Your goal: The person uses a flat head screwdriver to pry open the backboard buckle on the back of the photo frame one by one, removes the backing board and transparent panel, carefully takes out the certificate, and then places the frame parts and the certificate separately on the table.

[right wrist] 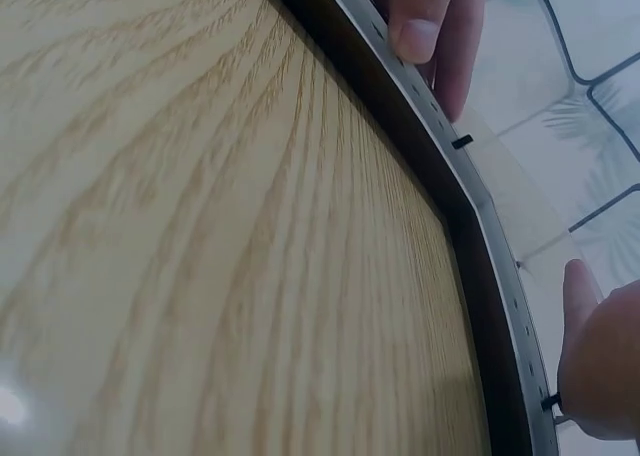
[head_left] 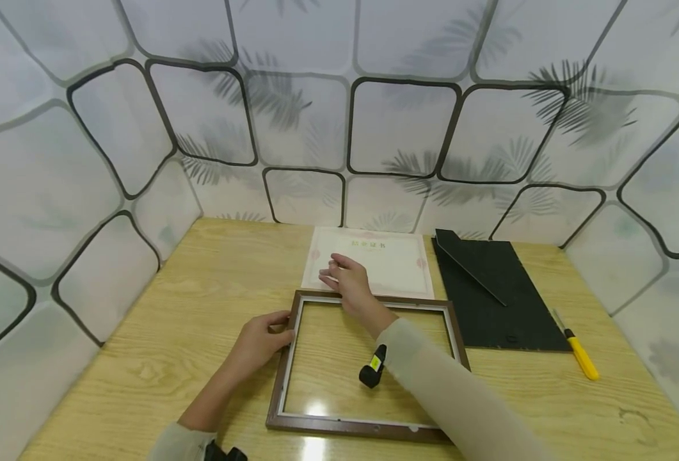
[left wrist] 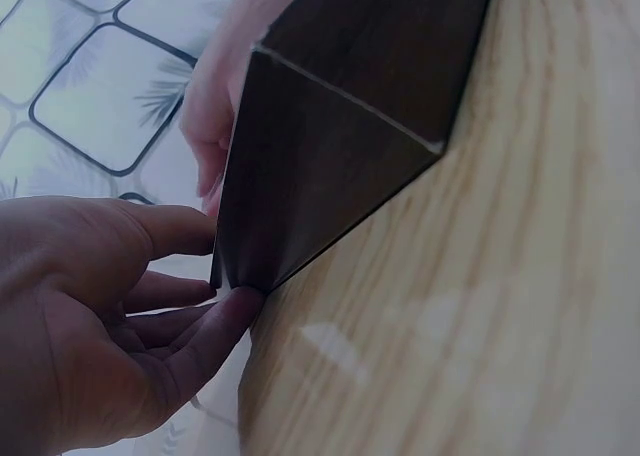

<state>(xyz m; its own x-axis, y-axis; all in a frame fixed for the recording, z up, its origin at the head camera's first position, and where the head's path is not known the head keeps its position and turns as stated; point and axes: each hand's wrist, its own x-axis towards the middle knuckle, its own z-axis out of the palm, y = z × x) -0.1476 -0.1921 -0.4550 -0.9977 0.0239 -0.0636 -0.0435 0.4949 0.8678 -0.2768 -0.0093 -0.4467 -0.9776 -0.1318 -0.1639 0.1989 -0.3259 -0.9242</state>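
Note:
In the head view a brown picture frame lies on the table, with a pale inner edge and bare tabletop visible through it. My left hand holds its left side near the far corner, thumb and fingers at the bar. The left wrist view shows that thumb and fingers at the frame's dark outer side. Over the far bar reaches my right hand, fingers extended above a certificate sheet. Beside the right hand, a small black tab sticks out from the frame's edge.
Right of the certificate lies a black backing board with its stand leg. A yellow-handled screwdriver is at the far right of the wooden table. Patterned cloth walls enclose the back and sides.

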